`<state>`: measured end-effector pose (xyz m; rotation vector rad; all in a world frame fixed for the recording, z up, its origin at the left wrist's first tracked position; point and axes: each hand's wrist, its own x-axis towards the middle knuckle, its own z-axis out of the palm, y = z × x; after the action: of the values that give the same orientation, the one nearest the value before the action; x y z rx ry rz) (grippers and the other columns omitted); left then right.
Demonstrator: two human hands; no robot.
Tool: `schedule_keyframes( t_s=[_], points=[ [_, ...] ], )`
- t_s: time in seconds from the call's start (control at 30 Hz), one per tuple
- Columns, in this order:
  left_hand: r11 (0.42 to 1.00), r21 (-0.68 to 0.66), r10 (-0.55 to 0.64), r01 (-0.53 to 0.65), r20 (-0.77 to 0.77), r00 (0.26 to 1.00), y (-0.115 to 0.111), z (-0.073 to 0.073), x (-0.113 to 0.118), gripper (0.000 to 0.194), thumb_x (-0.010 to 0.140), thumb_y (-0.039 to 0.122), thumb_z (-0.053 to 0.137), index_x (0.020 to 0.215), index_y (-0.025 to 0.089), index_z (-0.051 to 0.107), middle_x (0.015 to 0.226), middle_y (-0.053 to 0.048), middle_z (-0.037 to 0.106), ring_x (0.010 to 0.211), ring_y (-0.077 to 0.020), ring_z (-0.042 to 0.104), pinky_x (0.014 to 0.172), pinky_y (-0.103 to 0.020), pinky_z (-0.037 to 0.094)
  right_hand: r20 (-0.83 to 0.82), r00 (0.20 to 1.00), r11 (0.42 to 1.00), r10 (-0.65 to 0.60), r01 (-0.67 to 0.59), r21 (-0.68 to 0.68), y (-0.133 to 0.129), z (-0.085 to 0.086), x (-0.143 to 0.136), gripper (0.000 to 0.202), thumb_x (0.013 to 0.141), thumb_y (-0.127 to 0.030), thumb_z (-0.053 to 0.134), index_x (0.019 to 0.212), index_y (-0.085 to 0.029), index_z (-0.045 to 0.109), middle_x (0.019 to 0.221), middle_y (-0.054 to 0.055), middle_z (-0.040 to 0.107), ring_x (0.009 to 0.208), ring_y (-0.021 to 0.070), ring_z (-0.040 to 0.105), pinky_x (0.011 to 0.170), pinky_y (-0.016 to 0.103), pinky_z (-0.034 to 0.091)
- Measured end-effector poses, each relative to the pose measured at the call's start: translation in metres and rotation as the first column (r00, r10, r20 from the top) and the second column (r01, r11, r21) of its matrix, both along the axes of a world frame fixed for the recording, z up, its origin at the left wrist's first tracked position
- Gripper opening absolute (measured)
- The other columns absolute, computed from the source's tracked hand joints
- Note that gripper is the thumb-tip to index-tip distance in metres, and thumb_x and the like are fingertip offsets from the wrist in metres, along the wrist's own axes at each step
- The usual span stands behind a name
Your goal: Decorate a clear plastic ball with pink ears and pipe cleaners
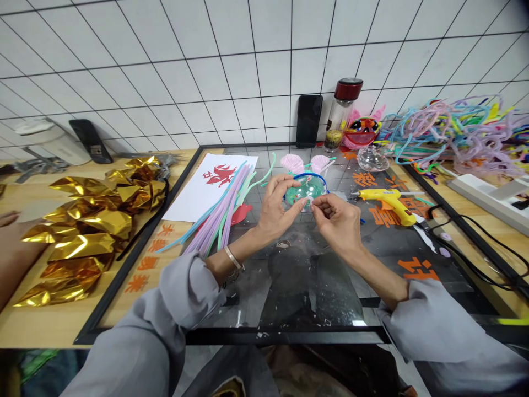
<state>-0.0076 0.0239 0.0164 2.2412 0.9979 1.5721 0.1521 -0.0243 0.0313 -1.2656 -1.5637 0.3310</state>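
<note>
A clear plastic dome (pixel 301 193) with green inside and a blue fuzzy rim lies on the glass-topped table in the middle of the head view. My left hand (pixel 278 205) curls around its left side, fingers on the rim and thumb at the front. At the dome's front right, my right hand (pixel 339 219) is closed in a pinch. A tiny pale piece (pixel 309 200) shows by the fingertips; its kind is too small to tell. Just behind the dome are two pink fuzzy ovals (pixel 292 162) with green pipe cleaner stems.
Purple, green and blue pipe cleaners (pixel 221 207) lie over white paper (pixel 198 190) at left. A yellow glue gun (pixel 390 203) and a power strip (pixel 491 198) are at right. Behind stand a phone (pixel 309 121) and a glass bottle (pixel 336 124). Another person's arm (pixel 16 253) rests beside gold foil (pixel 95 231).
</note>
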Motion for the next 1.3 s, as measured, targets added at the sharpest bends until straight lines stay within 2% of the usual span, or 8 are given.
schedule_keyframes(
  t_s=[0.23,0.33,0.47,0.6,0.73,1.0,1.17,1.3],
  points=[
    [0.998,0.048,0.042,-0.042,0.001,0.999,-0.006,0.006,-0.003,0.022,0.089,0.031,0.065,0.108,0.022,0.060,0.119,-0.010,0.059,0.117,-0.0242,0.056,0.102,-0.045,0.047,-0.045,0.999,1.000,0.005,-0.004,0.030,-0.005,0.004,0.002,0.011,0.082,-0.026,0.060,0.076,-0.020,0.068,0.068,0.001,0.068,0.056,0.0118,0.056,0.057,0.026,0.046],
    [0.990,0.128,0.061,-0.055,-0.040,0.997,-0.011,0.017,-0.005,0.016,0.091,0.032,0.062,0.102,0.021,0.062,0.102,-0.007,0.065,0.101,-0.0211,0.062,0.091,-0.040,0.051,-0.017,1.000,0.998,0.014,-0.013,0.065,-0.009,0.007,0.004,0.011,0.083,-0.024,0.060,0.078,-0.020,0.069,0.068,0.000,0.068,0.056,0.0117,0.055,0.057,0.026,0.046],
    [0.993,0.115,-0.028,0.040,-0.105,0.994,-0.017,0.028,-0.003,0.012,0.093,0.031,0.062,0.094,0.020,0.066,0.083,-0.003,0.069,0.079,-0.0158,0.063,0.076,-0.032,0.052,0.026,0.999,0.994,0.045,-0.047,0.098,-0.014,0.010,0.006,0.012,0.084,-0.022,0.059,0.078,-0.021,0.069,0.070,0.001,0.069,0.057,0.0124,0.055,0.057,0.027,0.046],
    [0.989,0.078,-0.121,0.129,-0.104,0.987,-0.020,0.029,-0.001,0.015,0.096,0.027,0.059,0.086,0.019,0.067,0.077,-0.002,0.069,0.073,-0.0132,0.062,0.069,-0.027,0.050,0.035,0.998,0.992,0.053,-0.056,0.116,-0.016,0.010,0.006,0.012,0.086,-0.021,0.058,0.081,-0.020,0.069,0.070,0.001,0.068,0.059,0.0126,0.055,0.058,0.027,0.045],
    [0.989,0.065,-0.130,0.136,-0.086,0.988,-0.022,0.030,0.000,0.014,0.094,0.024,0.060,0.082,0.019,0.066,0.073,0.000,0.066,0.067,-0.0109,0.060,0.063,-0.023,0.047,0.022,0.998,0.992,0.065,-0.067,0.103,-0.016,0.011,0.005,0.011,0.087,-0.023,0.060,0.082,-0.019,0.070,0.072,0.001,0.069,0.059,0.0124,0.055,0.058,0.027,0.045],
    [0.961,-0.177,-0.219,0.211,-0.030,0.975,-0.025,0.035,0.002,0.020,0.092,0.023,0.059,0.073,0.018,0.059,0.066,0.003,0.055,0.064,-0.0109,0.051,0.061,-0.024,0.042,0.071,0.996,0.993,0.062,-0.069,0.098,-0.015,0.012,0.006,0.016,0.088,-0.023,0.059,0.074,-0.020,0.065,0.069,0.001,0.066,0.057,0.0130,0.053,0.059,0.028,0.042],
    [0.844,-0.392,-0.344,0.367,0.130,0.930,-0.025,0.037,0.003,0.020,0.093,0.028,0.057,0.076,0.018,0.056,0.070,0.002,0.052,0.066,-0.0109,0.048,0.063,-0.025,0.041,0.121,0.991,0.989,0.061,-0.077,0.126,-0.015,0.012,0.007,0.017,0.090,-0.023,0.056,0.073,-0.021,0.061,0.067,0.000,0.061,0.058,0.0129,0.050,0.059,0.027,0.040],
    [0.778,-0.472,-0.362,0.414,0.201,0.910,-0.028,0.041,0.004,0.021,0.093,0.032,0.055,0.077,0.018,0.055,0.070,0.002,0.050,0.066,-0.0108,0.046,0.065,-0.025,0.039,0.159,0.984,0.979,0.075,-0.102,0.174,-0.015,0.012,0.007,0.020,0.090,-0.021,0.056,0.070,-0.021,0.055,0.065,-0.002,0.055,0.058,0.0126,0.047,0.059,0.027,0.037]
  ],
)
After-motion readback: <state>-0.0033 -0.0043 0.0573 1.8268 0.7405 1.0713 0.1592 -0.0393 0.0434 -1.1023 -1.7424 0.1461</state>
